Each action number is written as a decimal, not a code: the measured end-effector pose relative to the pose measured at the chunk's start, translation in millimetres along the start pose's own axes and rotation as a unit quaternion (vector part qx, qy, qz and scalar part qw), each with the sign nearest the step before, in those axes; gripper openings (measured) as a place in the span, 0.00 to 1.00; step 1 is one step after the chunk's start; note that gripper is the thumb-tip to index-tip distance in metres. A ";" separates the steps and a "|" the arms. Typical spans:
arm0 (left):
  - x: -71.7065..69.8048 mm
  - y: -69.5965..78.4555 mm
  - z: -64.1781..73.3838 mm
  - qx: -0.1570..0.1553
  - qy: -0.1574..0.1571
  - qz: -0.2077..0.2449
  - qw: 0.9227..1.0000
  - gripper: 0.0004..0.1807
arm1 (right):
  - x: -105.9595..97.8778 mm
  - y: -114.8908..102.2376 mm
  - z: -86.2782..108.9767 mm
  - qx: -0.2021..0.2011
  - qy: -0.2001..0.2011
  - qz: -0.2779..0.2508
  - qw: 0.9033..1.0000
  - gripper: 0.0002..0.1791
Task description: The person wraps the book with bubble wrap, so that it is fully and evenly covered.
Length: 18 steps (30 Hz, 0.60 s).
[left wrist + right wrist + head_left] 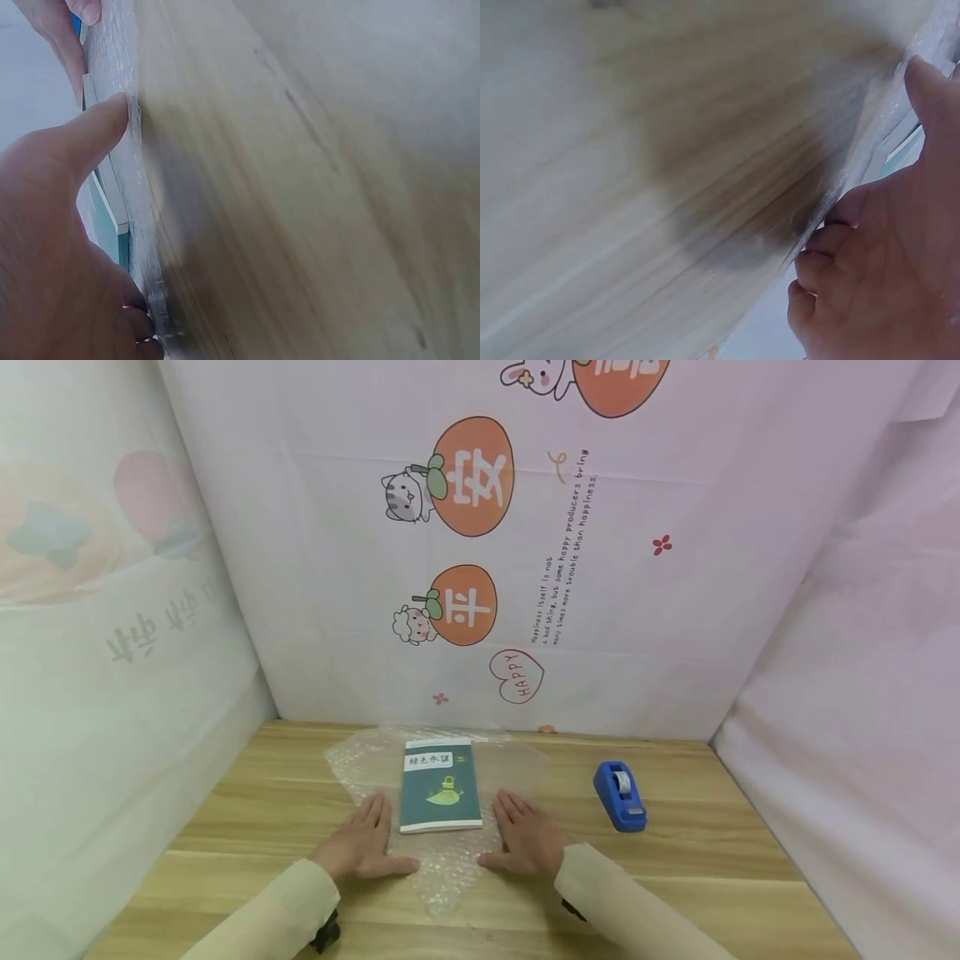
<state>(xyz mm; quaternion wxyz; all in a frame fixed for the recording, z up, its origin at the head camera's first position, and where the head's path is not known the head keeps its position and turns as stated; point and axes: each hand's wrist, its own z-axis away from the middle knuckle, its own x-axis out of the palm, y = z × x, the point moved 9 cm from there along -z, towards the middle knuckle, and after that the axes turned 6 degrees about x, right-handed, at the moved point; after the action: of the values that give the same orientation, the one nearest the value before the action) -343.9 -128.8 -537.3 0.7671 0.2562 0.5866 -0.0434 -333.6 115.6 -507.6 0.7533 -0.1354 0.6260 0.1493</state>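
A green book [439, 793] with a white title label and a yellow-green leaf picture lies flat on a sheet of clear bubble wrap [450, 881]. The sheet is turned so that one corner points toward me. My left hand [363, 843] rests on the wrap to the left of the book, fingers straight and thumb pointing inward. On the other side, my right hand [527, 839] lies the same way on the wrap's right edge. Neither hand grips anything. In the left wrist view, the left thumb [101, 131] touches the wrap's edge beside the book.
A blue tape dispenser [621, 797] with a roll of tape stands on the wooden table [705, 860], right of the wrap. White cloth walls [637, 635] with cartoon prints enclose the table at the back and both sides.
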 end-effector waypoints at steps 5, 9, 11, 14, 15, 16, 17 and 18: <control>4.6 8.0 -6.7 0.024 0.008 -0.009 1.000 0.76 | -1.5 5.1 13.6 0.008 -0.002 -0.001 1.000 0.58; -0.8 24.9 -3.1 0.034 -0.004 -0.013 0.999 0.74 | 0.6 10.5 22.4 0.020 -0.010 -0.005 1.000 0.57; -4.7 32.7 -0.9 0.035 -0.010 -0.013 0.999 0.73 | 2.5 13.4 25.7 0.026 -0.015 -0.008 1.000 0.57; -7.8 41.4 -0.4 0.042 -0.011 -0.014 0.999 0.73 | 5.6 18.4 30.1 0.035 -0.022 -0.016 0.999 0.58; -7.0 42.3 -1.9 0.045 -0.009 -0.014 0.999 0.73 | 6.3 20.0 31.7 0.037 -0.024 -0.019 0.999 0.58; -4.9 42.0 -4.2 0.046 -0.008 -0.015 0.999 0.74 | 6.4 21.4 33.6 0.039 -0.024 -0.022 0.999 0.58; -2.2 41.2 -7.3 0.050 -0.006 -0.014 0.999 0.74 | 6.5 23.0 35.4 0.041 -0.024 -0.026 0.999 0.58; 0.5 40.7 -10.4 0.054 -0.004 -0.015 0.998 0.75 | 7.0 24.9 37.3 0.043 -0.024 -0.030 0.998 0.58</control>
<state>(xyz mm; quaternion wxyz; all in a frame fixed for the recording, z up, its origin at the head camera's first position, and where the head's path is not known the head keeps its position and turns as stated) -337.9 -88.9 -525.7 0.7537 0.2886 0.5839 -0.0874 -308.6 153.4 -508.3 0.7776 -0.1177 0.6090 0.1032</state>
